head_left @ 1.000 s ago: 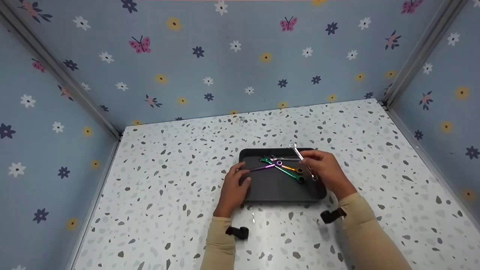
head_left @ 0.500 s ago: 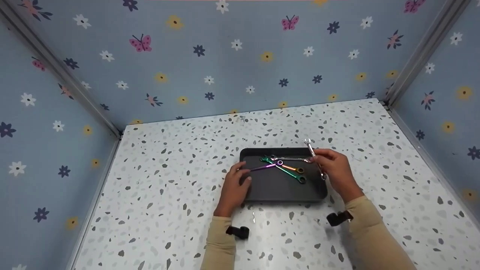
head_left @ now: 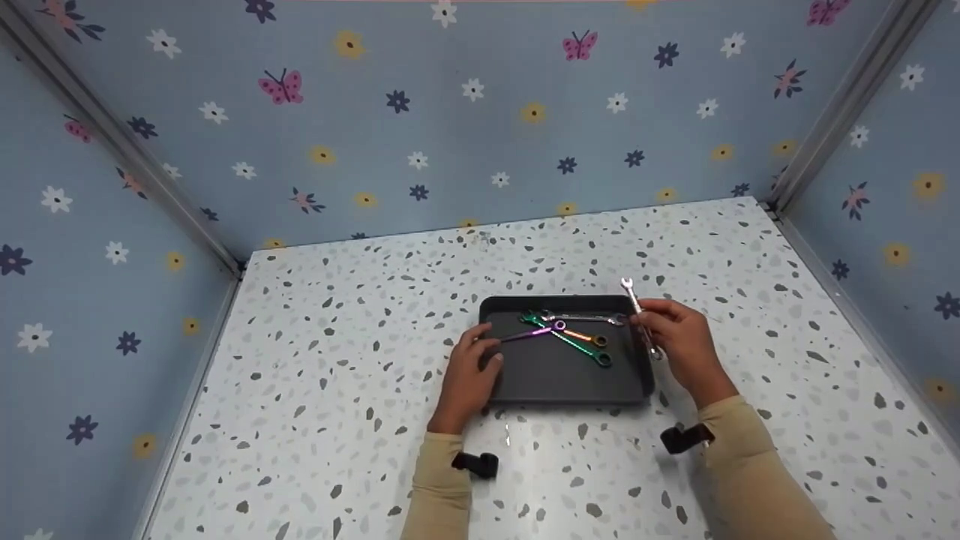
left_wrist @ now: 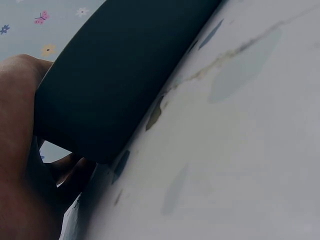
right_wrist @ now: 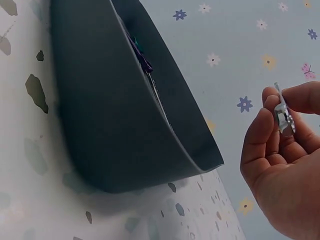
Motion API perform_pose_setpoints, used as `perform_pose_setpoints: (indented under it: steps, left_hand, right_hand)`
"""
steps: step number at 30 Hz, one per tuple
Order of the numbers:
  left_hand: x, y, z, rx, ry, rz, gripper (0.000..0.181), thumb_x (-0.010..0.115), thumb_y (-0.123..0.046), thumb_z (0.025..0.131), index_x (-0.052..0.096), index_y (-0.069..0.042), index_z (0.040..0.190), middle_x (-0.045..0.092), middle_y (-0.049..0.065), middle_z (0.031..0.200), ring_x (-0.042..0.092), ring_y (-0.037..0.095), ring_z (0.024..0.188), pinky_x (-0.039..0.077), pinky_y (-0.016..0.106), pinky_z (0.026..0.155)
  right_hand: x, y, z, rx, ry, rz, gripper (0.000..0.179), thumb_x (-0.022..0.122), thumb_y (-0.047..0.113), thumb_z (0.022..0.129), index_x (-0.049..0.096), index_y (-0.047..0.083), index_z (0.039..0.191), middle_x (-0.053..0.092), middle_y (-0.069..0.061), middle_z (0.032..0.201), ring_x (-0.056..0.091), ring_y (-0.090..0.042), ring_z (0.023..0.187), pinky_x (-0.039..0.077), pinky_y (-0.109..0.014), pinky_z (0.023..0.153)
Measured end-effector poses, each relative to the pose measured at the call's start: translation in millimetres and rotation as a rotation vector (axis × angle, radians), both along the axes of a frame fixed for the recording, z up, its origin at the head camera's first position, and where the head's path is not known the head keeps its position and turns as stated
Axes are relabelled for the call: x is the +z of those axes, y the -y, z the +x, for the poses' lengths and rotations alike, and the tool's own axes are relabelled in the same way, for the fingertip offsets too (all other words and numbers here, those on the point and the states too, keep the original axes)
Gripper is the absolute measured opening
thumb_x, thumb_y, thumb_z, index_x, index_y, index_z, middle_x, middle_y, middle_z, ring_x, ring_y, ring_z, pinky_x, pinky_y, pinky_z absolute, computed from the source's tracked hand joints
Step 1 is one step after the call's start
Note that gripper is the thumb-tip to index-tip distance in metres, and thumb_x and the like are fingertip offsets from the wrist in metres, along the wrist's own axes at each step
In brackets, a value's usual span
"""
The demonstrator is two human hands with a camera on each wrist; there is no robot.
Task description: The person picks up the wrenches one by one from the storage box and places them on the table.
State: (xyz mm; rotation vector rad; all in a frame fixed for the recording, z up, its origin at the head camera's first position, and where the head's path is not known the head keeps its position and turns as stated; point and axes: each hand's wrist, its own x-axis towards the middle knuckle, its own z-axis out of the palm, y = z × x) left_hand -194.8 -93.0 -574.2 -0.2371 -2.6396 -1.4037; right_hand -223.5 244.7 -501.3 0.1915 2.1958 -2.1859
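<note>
My right hand [head_left: 682, 341] pinches a silver combination wrench [head_left: 634, 296] between thumb and fingers, above the right end of a dark grey tray [head_left: 562, 386]. In the right wrist view the silver wrench [right_wrist: 283, 116] is seen nearly end-on, apart from the tray wall. My left hand [head_left: 466, 375] grips the tray's left end, its fingers over the rim. Inside the tray lie a green wrench [head_left: 581, 347], a purple wrench [head_left: 532, 332], an orange wrench [head_left: 581, 336] and another silver wrench [head_left: 585, 318], crossing one another. The purple wrench's left end reaches close to my left fingers.
The tray stands on a white speckled tabletop [head_left: 360, 375]. Blue patterned panels [head_left: 450, 135] with metal corner posts enclose the table at the back and both sides. A black wrist camera [head_left: 480, 465] is strapped to each sleeve.
My right hand has moved right with the silver wrench, from over the tray's inside to its right rim. The left hand and the tray stay in place.
</note>
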Motion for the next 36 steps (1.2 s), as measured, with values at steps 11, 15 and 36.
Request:
perform_pose_setpoints:
  steps: [11,15,36]
  left_hand:
    - [0.4,0.0,-1.6,0.018,0.009,-0.005,0.028,0.062,-0.019,0.099,0.069,-0.007,0.123,0.045,-0.001,0.152,0.034,0.02,0.143,0.029,0.042,0.116]
    - [1.3,-0.1,-1.4,0.029,0.023,-0.005,0.028,0.062,-0.02,0.099,0.069,-0.008,0.123,0.045,-0.004,0.151,0.034,0.019,0.143,0.029,0.041,0.116]
    - [-1.7,-1.0,-1.7,0.021,-0.017,-0.027,0.027,0.063,-0.018,0.098,0.069,-0.006,0.122,0.047,-0.001,0.149,0.038,0.022,0.141,0.031,0.042,0.115]
  right_hand:
    - [-1.6,-12,-1.4,-0.015,0.061,-0.034,0.037,0.07,0.014,0.095,0.063,-0.006,0.125,0.072,-0.005,0.093,0.06,-0.012,0.078,0.052,-0.024,0.064]
    - [-3.6,-17,-4.2,-0.025,0.095,-0.059,0.04,0.07,0.013,0.095,0.06,-0.008,0.128,0.074,-0.004,0.093,0.061,-0.012,0.078,0.053,-0.024,0.064]
    - [-22.6,-43,-0.7,0.039,0.133,0.039,0.04,0.066,0.011,0.097,0.057,-0.01,0.129,0.074,-0.008,0.104,0.069,-0.016,0.091,0.057,-0.029,0.079]
